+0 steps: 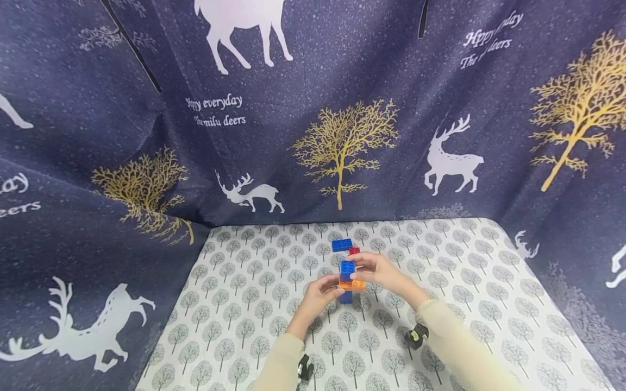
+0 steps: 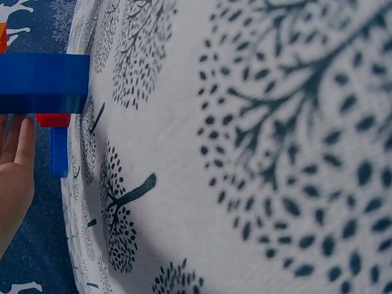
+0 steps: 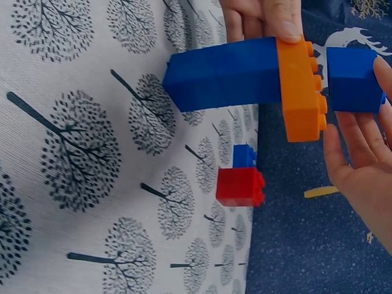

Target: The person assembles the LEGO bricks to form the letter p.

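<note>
A tall blue block column (image 3: 223, 73) stands on the tablecloth, with an orange brick (image 3: 297, 98) lying across its top. My left hand (image 1: 317, 297) holds the orange brick at its left end. In the right wrist view, the left thumb lies on that brick, and other left fingers are partly hidden behind the column. A smaller blue brick (image 3: 352, 79) is held by my right hand (image 1: 383, 274) between thumb and fingers. It sits just above the orange brick's studs, and a narrow gap shows between them in the right wrist view.
Behind the column, a red brick (image 3: 239, 187) rests on the table. Beyond it lies another blue brick (image 1: 342, 245). The table has a white cloth (image 1: 235, 336) printed with grey trees. A dark blue curtain (image 1: 293, 163) hangs at the back and sides.
</note>
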The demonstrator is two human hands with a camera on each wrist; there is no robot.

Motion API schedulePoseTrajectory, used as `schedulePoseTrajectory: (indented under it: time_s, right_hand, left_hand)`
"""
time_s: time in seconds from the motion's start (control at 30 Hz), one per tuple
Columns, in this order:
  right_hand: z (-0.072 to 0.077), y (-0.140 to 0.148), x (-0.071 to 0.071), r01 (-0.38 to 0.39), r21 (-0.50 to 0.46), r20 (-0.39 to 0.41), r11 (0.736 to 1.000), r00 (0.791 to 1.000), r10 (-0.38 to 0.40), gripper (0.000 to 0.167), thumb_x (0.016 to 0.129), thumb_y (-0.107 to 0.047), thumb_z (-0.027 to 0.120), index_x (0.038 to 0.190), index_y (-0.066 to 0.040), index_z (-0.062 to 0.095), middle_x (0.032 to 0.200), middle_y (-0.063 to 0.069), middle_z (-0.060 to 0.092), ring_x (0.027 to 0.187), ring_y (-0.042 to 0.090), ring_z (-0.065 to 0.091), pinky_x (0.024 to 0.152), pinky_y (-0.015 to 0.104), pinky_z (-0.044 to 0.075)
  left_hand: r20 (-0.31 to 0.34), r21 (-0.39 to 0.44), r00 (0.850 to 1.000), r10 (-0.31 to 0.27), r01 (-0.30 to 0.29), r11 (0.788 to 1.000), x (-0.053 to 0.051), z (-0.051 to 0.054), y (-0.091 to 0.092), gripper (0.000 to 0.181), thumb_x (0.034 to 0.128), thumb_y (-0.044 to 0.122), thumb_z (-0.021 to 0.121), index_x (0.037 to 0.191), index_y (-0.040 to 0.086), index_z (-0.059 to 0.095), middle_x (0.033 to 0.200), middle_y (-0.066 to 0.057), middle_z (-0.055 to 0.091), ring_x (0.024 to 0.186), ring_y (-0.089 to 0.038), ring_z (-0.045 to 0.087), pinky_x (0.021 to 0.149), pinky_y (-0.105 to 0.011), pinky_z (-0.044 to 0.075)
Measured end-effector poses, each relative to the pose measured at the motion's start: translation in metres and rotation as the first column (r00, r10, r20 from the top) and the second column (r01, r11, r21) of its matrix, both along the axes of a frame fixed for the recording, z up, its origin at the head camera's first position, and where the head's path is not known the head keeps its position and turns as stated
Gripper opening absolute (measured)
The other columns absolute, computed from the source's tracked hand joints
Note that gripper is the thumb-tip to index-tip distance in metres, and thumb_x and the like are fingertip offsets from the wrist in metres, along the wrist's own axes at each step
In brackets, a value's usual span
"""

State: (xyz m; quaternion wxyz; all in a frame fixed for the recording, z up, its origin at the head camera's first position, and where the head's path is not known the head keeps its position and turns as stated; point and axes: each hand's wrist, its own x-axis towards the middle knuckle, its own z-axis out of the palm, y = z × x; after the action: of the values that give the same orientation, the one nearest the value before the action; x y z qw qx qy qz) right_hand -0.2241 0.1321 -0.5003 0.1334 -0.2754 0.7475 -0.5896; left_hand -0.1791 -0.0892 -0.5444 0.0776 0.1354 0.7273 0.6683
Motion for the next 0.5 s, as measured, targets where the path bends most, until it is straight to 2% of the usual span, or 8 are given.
schedulePoseTrajectory:
  time_s: [0.1,0.27,0.5]
  right_hand:
    - [-0.0024,0.0000,0.0012,-0.004,0.015,0.006,1.000,1.000,0.004,0.047,0.087,-0.008,0.069,0.131,-0.002,0.054,0.121,0.017,0.063,0.112,0.036,0.059,0.094,0.031,0.052]
    - [-0.0040,-0.0001,0.0025,-0.001,0.023,0.014,1.000,1.000,0.001,0.047,0.087,-0.009,0.069,0.132,-0.004,0.055,0.122,0.017,0.063,0.111,0.033,0.060,0.094,0.036,0.053]
    - [-0.0045,-0.0020,0.0079,0.021,0.079,0.012,0.997,1.000,-0.022,0.045,0.088,-0.018,0.070,0.130,-0.007,0.058,0.119,0.013,0.065,0.111,0.034,0.061,0.099,0.052,0.048]
  left_hand:
    - [-0.001,-0.019,1.000,-0.003,0.003,1.000,0.0005,0.0029,-0.0003,0.041,0.0881,0.012,0.069,0.125,-0.001,0.058,0.125,-0.019,0.061,0.117,-0.036,0.057,0.103,-0.036,0.047]
    - [-0.013,-0.005,1.000,-0.009,0.009,1.000,-0.0010,0.0024,-0.0001,0.040,0.0887,0.011,0.068,0.125,-0.002,0.058,0.126,-0.020,0.060,0.117,-0.037,0.057,0.102,-0.036,0.048]
    - [0.001,0.011,1.000,-0.016,0.016,1.000,0.0000,0.0009,-0.0004,0.042,0.0883,0.008,0.068,0.127,-0.003,0.056,0.125,-0.022,0.060,0.118,-0.041,0.055,0.098,-0.029,0.050]
